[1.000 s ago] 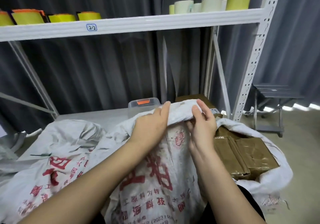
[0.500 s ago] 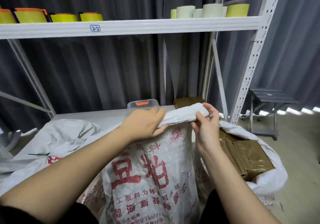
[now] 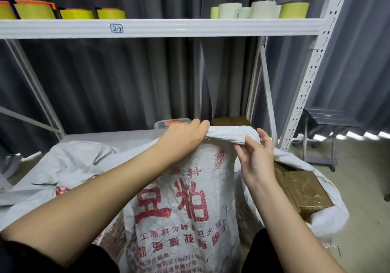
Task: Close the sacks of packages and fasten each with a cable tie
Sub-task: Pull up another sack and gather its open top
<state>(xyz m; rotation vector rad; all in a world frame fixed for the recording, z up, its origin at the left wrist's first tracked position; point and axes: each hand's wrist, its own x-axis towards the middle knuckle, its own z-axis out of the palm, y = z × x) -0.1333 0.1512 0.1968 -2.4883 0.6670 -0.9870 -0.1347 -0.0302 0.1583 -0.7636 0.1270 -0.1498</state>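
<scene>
Gripping the sack point(image 3: 179, 209) rim, both hands' fingers point(image 3: 249, 144) pinch it before grey curtains point(image 3: 126, 78) and shelving point(image 3: 160, 29).

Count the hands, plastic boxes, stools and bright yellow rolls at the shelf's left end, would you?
Hands gripping the sack: 2, left hand and right hand
Clear plastic box: 1
Grey stool: 1
Bright yellow rolls: 4
Total: 8
</scene>
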